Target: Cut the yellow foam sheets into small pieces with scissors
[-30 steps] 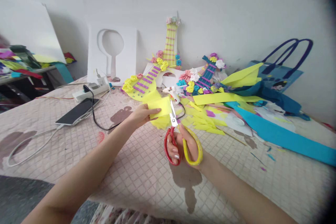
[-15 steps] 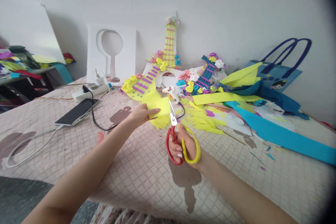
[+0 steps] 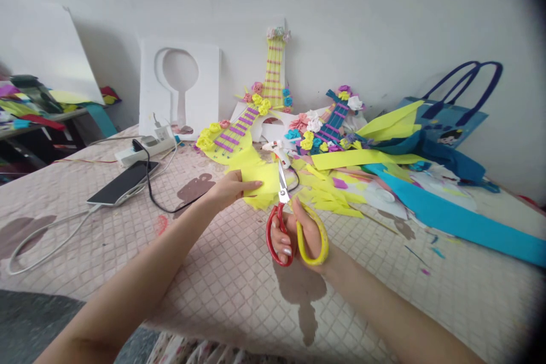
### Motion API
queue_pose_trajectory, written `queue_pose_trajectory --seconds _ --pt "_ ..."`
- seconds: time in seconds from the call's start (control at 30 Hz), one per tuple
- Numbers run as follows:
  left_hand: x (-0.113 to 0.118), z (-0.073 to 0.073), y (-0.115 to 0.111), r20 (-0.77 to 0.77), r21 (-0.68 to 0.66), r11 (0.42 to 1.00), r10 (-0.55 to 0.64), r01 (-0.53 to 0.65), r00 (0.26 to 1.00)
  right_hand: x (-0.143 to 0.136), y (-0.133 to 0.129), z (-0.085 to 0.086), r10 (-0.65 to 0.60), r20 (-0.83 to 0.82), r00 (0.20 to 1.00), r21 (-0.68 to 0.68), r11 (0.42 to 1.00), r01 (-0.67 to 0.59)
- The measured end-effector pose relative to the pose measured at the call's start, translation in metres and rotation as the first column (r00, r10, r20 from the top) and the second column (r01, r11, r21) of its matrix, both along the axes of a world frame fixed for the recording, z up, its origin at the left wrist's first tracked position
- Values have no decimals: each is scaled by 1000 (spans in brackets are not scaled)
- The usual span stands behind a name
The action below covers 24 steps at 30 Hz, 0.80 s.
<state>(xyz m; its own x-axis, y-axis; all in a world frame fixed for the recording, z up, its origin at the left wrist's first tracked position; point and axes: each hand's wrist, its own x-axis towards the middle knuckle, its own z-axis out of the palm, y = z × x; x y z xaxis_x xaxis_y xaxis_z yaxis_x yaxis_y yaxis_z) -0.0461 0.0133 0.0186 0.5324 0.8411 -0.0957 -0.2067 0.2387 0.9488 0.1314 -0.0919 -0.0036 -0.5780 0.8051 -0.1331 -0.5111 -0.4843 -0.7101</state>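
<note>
My left hand (image 3: 231, 187) pinches a piece of yellow crepe paper (image 3: 265, 176) between thumb and fingers, above the table. Fingers and thumb of my right hand (image 3: 298, 233) pass through the handles of a pair of scissors (image 3: 282, 192), one loop red and the other yellow. The blades point away from me and stand at the paper's right edge. Behind them lies a white glue gun (image 3: 277, 152). Yellow paper scraps (image 3: 336, 198) are spread to the right of the scissors.
Paper-flower guitars (image 3: 239, 133) lean and lie at the back. A phone (image 3: 123, 182) with cables and a power strip (image 3: 147, 151) are on the left. Blue paper strips (image 3: 460, 213) and a blue bag (image 3: 456, 119) lie right. A white board with a cutout (image 3: 147, 79) stands against the wall.
The scissor handles have spread slightly wider, and the blades now stand more upright at the paper's right edge. My left hand keeps its hold on the paper.
</note>
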Motion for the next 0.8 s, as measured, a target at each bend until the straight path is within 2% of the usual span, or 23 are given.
queue_pose_trajectory --seconds 0.33,0.47,0.53,0.67,0.73,0.8 --pt "-1 0 2 -14 5 1000 -5 5 1000 -2 -2 4 -61 24 998 -17 998 62" --pt "-2 -1 3 -22 0 1000 -15 15 1000 1 1 3 -177 86 980 18 984 177" --pt "-1 0 2 -26 -13 1000 -14 14 1000 4 5 3 -307 152 940 64 952 301" --pt "1 0 -1 -48 -40 999 -6 4 999 13 16 4 -568 290 770 188 823 536" --pt "3 -2 -2 -64 -47 999 -25 22 998 16 20 5 -605 303 736 235 796 557" --pt "5 -6 -2 -84 -51 997 -61 57 995 18 22 6 -595 300 746 268 803 532"
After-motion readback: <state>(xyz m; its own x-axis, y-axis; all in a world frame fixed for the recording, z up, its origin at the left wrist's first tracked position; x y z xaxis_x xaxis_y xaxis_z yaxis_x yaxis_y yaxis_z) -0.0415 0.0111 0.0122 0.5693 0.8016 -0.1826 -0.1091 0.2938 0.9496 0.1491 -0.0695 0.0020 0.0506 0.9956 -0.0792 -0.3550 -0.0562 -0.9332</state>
